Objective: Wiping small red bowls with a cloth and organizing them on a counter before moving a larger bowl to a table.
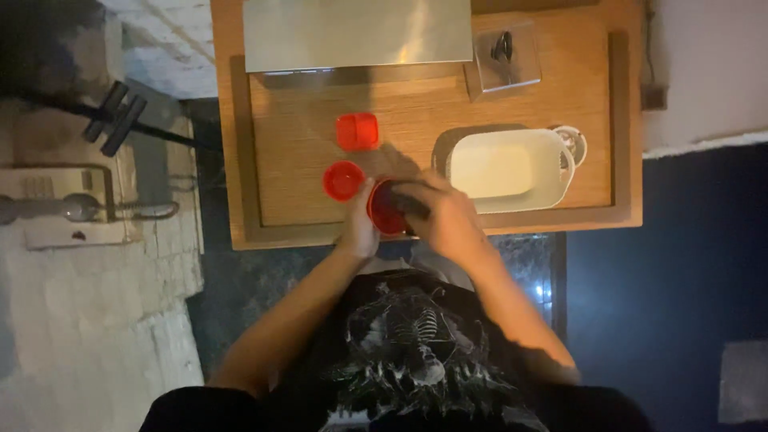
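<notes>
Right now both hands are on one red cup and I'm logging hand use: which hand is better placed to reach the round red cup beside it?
Probably the left hand: it lies right beside the round red cup. The right hand would have to cross over the held red cup.

The bench [416,104] is wood with a matt, fine-grained top and a raised wooden rim. On it, a brushed metal sheet [356,32] gleams dully. The white tub [504,168] looks like smooth, slightly glossy plastic. The red round cap [344,180], red square cap [357,131] and red cup [386,212] look like shiny plastic. The wall beside is rough white plaster.
</notes>
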